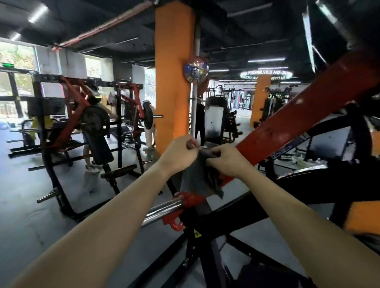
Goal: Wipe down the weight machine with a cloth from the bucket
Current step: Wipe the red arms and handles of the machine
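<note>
Cloth hangs dark grey and limp between my two hands at the middle of the view, out in front of the long red arm of the weight machine that slants up to the far right. My left hand is closed on its upper left edge, thumb and fingertips pinched together; my right hand is clamped on the upper right edge in the same way, so the top hem bunches between them and the rest droops to a loose corner just above the red sleeve collar. I judge it light, soft and possibly damp: it will fold and cling instead of holding a shape, so I would gather it into a pad in one palm before pressing it on the steel. A pinch at the hem is fine for shaking it open, poor for scrubbing. The chrome bar juts toward the near left under the cloth, and the black frame crosses low on the near side, both hard edges for knuckles or a trailing corner to catch. Open floor lies to the left; the right is crowded with struts. The bucket is not in sight.
</note>
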Demonstrator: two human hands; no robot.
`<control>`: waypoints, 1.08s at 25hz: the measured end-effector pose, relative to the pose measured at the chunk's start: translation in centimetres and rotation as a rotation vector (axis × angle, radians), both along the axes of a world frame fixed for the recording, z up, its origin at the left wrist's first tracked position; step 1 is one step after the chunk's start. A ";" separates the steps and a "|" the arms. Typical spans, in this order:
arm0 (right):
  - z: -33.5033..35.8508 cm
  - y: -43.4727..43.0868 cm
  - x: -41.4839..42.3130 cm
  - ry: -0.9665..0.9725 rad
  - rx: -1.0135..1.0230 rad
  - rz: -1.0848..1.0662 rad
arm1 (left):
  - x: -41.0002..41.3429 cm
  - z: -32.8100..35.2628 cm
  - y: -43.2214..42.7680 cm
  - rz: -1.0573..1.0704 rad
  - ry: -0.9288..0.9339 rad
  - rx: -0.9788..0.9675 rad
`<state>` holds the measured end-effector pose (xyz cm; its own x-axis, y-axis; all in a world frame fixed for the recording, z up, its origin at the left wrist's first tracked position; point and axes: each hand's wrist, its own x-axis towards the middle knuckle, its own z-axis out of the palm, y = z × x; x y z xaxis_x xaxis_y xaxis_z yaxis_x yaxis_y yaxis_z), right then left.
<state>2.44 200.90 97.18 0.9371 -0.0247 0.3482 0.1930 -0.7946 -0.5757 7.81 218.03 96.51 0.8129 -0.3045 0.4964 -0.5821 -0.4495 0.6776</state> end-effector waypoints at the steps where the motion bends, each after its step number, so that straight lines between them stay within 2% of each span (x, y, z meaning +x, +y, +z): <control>1: 0.7 -1.1 0.1 -0.031 0.035 -0.032 | 0.4 0.7 -1.4 -0.027 -0.023 -0.028; 6: 3.3 -3.9 -1.0 -0.194 0.225 -0.161 | 1.8 3.4 -7.7 -0.176 -0.101 -0.172; 10: 5.4 -4.6 -2.1 -0.318 0.240 -0.273 | 2.5 6.3 -11.3 -0.368 -0.088 -0.228; 16: 7.1 -4.0 -5.3 -0.463 0.313 -0.680 | 3.0 8.2 -13.7 -0.686 -0.073 -0.206; 20: 7.1 -3.3 -8.6 -0.675 0.469 -0.948 | 1.9 9.7 -14.1 -0.836 -0.071 -0.238; 24: 8.3 -3.6 -11.8 -0.789 0.532 -1.126 | 0.5 11.5 -15.1 -0.954 -0.057 -0.181; 27: 8.8 -3.7 -12.2 -0.943 0.582 -1.194 | -0.3 12.8 -16.0 -0.992 -0.081 -0.121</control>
<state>-9.78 197.20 105.98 -0.2382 -0.8662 0.4392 0.0994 -0.4716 -0.8762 7.53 202.00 109.27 0.1813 -0.7702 0.6115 -0.7026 0.3336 0.6285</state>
